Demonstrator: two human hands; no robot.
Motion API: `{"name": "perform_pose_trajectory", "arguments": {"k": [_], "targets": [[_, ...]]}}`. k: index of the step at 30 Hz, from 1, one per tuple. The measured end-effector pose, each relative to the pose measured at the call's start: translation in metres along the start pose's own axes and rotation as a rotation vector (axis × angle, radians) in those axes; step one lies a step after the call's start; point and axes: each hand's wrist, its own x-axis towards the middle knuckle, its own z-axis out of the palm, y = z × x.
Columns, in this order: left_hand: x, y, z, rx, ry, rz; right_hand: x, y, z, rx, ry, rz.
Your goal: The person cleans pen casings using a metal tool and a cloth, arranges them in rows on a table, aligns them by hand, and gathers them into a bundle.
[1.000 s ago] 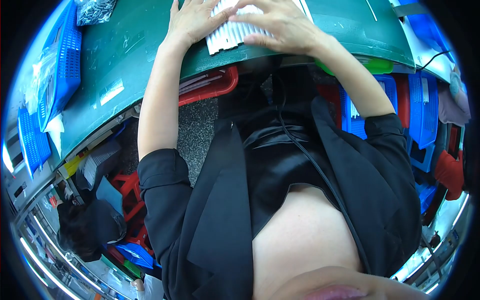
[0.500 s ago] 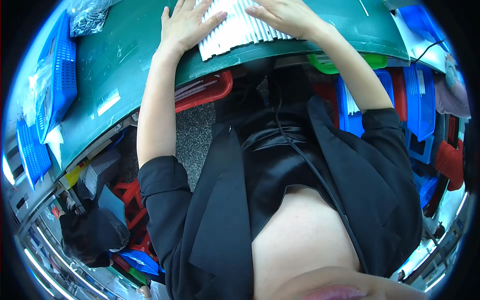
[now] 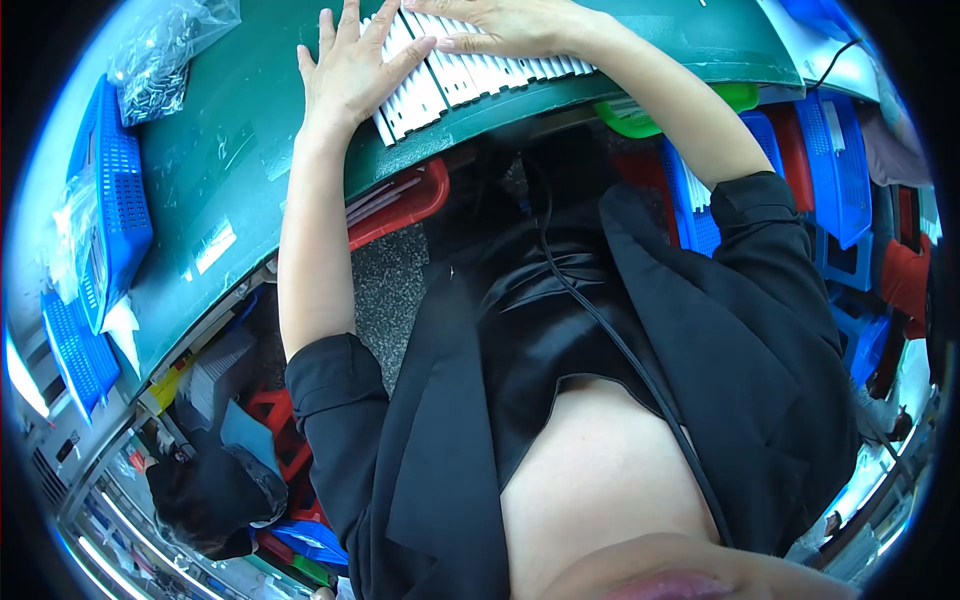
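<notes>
Narrow white strips [image 3: 470, 78] lie side by side in a row near the front edge of the green table [image 3: 245, 150]. A dark gap runs between two of them. My left hand [image 3: 350, 80] rests over the left end of the row, fingers spread, thumb across the strips. Reaching in from the right, my right hand [image 3: 515, 27] lies over the upper part of the row with its fingers stretched toward my left hand. Both hands are open, flat on or just above the strips. The far ends of the strips are partly hidden by my hands and the frame edge.
A clear bag of small metal parts [image 3: 155, 85] and a blue basket [image 3: 122, 190] stand on the table's left. Below the edge are a red tray [image 3: 410, 200], a green tray [image 3: 630, 120] and blue baskets [image 3: 835, 170]. A person [image 3: 215, 500] sits at lower left.
My right hand has moved left, closer to my left hand, uncovering strips at the right. A dark gap now shows between the strips. The whole view has shifted slightly.
</notes>
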Motion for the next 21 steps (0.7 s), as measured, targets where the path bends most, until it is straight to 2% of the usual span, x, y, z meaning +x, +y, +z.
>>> {"name": "perform_pose_trajectory", "arguments": {"k": [21], "targets": [[0.0047,0.0032,0.005,0.006,0.0,0.021,-0.0058,0.0028,-0.0026,-0.023,0.01,0.001]]}}
